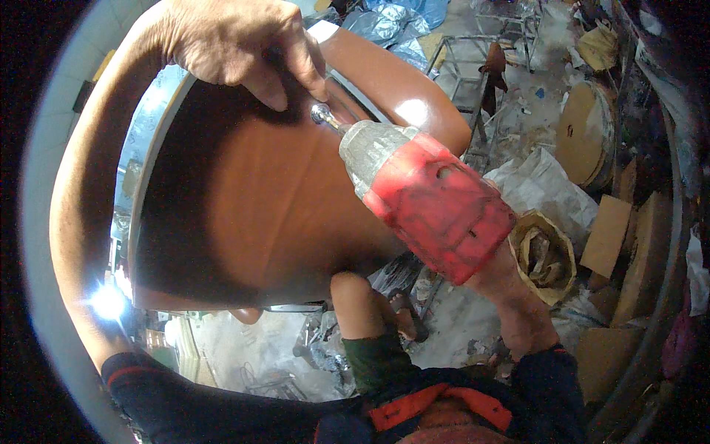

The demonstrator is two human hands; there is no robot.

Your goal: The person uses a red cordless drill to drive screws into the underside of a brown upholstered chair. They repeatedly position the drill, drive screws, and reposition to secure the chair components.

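My right hand (497,280), mostly hidden behind the tool, grips a red and grey power driver (436,196). The driver's bit (336,126) points up and left and meets a shiny metal fastener (320,113) on a brown, leather-like seat piece (288,200). My left hand (237,44) reaches over the far edge with thumb and forefinger apart. Its forefinger tip rests against or just beside the fastener, and the thumb points down toward the brown surface; the other fingers are partly hidden. A bright metal edge (134,200) runs along the piece's left side.
Another brown padded part (399,81) lies just beyond. My bare knee (351,292) is beneath the near edge. On the littered floor at right are an open sack (546,255), white sheeting (543,177), a round board (582,133) and cardboard (606,237). Metal frames (473,70) stand behind.
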